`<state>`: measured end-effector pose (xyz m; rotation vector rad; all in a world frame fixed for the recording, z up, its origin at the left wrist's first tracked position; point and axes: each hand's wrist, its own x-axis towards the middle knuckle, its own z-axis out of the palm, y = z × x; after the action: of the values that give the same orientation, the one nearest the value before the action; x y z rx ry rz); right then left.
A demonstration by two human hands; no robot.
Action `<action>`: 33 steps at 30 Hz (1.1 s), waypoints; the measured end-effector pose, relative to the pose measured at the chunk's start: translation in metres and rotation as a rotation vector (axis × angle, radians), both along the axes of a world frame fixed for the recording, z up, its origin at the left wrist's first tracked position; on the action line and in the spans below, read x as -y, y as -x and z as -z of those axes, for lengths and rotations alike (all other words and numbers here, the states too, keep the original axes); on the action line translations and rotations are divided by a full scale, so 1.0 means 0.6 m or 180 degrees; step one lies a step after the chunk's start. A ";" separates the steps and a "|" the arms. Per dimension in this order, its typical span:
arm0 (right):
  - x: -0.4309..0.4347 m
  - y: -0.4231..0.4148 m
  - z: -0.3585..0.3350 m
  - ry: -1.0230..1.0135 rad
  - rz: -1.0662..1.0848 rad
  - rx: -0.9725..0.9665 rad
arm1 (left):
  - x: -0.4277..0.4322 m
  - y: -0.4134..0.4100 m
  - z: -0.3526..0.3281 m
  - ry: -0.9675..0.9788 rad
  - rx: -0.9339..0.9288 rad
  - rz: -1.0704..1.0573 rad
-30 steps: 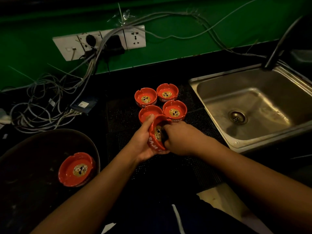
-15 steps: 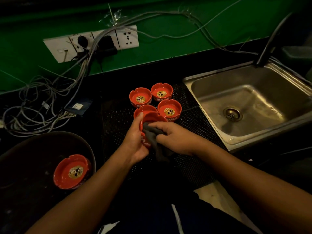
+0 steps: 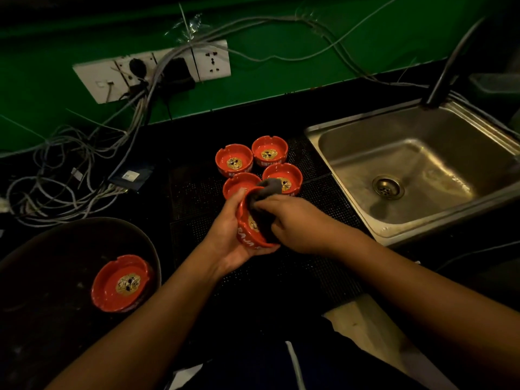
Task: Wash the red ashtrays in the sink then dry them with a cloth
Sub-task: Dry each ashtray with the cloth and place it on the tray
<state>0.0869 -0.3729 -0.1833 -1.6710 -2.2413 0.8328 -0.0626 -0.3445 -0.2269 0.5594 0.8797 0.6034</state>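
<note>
Swung cloth from hanging off the near rim to bunched over the far rim of held ashtray since half a second ago; a second ago barely showed it at all. Tipped on edge over middle of counter, mouth facing right. Holding it from underneath with left grip, thumb hooked on far rim. Pinching cloth with right grip, fingers curled, pressing into the bowl. Reads as drying, mid-wipe round the rim; probably not ready to set down.

Nearest, at near-left corner: basin ashtray lying face up in dark round basin. Can't tell washed or not; likely last in queue.

Can read "RAJA" in white on held ashtray's outer wall.

Further out, on black dotted mat, parked upright in a tight cluster just beyond the hands: near-left ashtray, near-right ashtray, far-left ashtray, far-right ashtray. Can read "SINGA…" on far-right, "RA…" on far-left; rest cut off. Gold emblem in each bowl, detail too small.

Right end: steel sink, tap at its far corner. Along far edge: socket strip, cable tangle; no legible marking.
</note>
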 end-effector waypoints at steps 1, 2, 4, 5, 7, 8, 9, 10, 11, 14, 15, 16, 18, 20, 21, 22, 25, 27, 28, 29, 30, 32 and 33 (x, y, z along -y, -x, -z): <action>-0.001 0.003 0.001 -0.0085 0.0022 -0.0171 | 0.003 -0.006 -0.001 0.0007 -0.0011 0.0016; 0.001 0.006 0.001 -0.0077 -0.0005 -0.0394 | 0.004 -0.010 -0.003 0.0016 -0.0038 -0.0018; 0.007 0.004 0.009 0.0169 -0.0127 -0.0811 | 0.001 -0.012 -0.005 -0.0020 -0.0119 -0.0094; 0.011 0.002 0.013 0.0275 -0.0152 -0.0937 | -0.002 -0.010 -0.006 -0.0039 -0.0165 -0.0119; 0.015 -0.002 0.017 0.0353 -0.0126 -0.1011 | -0.005 -0.008 -0.008 -0.0042 -0.0168 -0.0131; 0.013 -0.001 0.017 0.0274 -0.0136 -0.0968 | -0.004 -0.008 -0.007 -0.0049 -0.0130 -0.0113; 0.011 0.000 0.017 0.0141 -0.0161 -0.0878 | -0.002 -0.010 -0.006 -0.0061 -0.0087 -0.0085; 0.009 0.002 0.016 -0.0017 -0.0173 -0.0736 | 0.001 -0.012 -0.007 -0.0080 -0.0053 -0.0063; 0.006 0.002 0.016 -0.0173 -0.0170 -0.0523 | 0.003 -0.013 -0.008 -0.0103 -0.0018 -0.0061; 0.001 0.003 0.010 -0.0549 -0.0110 0.0520 | 0.001 -0.011 -0.013 -0.0193 0.0050 -0.0147; 0.000 0.005 0.009 -0.0582 -0.0028 0.0818 | -0.002 -0.010 -0.014 -0.0204 0.0059 -0.0176; -0.001 0.006 0.009 -0.0585 0.0062 0.0987 | -0.003 -0.011 -0.015 -0.0200 0.0045 -0.0213; -0.001 0.007 0.004 -0.0434 0.0151 0.0969 | -0.005 -0.010 -0.013 -0.0228 -0.0068 -0.0276; 0.001 0.004 0.002 0.0158 0.0155 0.0414 | -0.006 -0.008 -0.010 -0.0306 -0.0192 -0.0292; 0.003 0.001 0.004 0.0434 0.0110 0.0065 | -0.006 -0.006 -0.008 -0.0335 -0.0242 -0.0311; 0.005 -0.001 0.007 0.0602 0.0068 -0.0235 | -0.007 -0.004 -0.007 -0.0348 -0.0285 -0.0359; 0.009 -0.001 0.015 0.0900 0.0148 -0.1380 | -0.004 -0.009 -0.006 -0.0281 -0.0194 -0.0519; 0.008 0.005 0.016 0.1002 0.0362 -0.2149 | 0.001 -0.017 -0.007 -0.0246 -0.0166 -0.0555; 0.008 0.008 0.017 0.1075 0.0505 -0.2522 | 0.003 -0.021 -0.008 -0.0249 -0.0166 -0.0567; 0.008 0.010 0.018 0.1120 0.0668 -0.2863 | 0.003 -0.024 -0.009 -0.0253 -0.0153 -0.0578; 0.008 0.010 0.020 0.1114 0.0854 -0.3116 | 0.003 -0.025 -0.009 -0.0257 -0.0131 -0.0560; 0.003 0.002 0.023 0.1045 0.1325 -0.3446 | 0.004 -0.024 -0.011 -0.0219 -0.0078 -0.0468; -0.001 -0.006 0.021 0.1012 0.1613 -0.3630 | 0.006 -0.022 -0.012 -0.0155 -0.0036 -0.0416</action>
<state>0.0907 -0.3726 -0.1959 -1.2245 -0.9145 1.5046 -0.0494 -0.3479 -0.2195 0.5526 0.9191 0.7424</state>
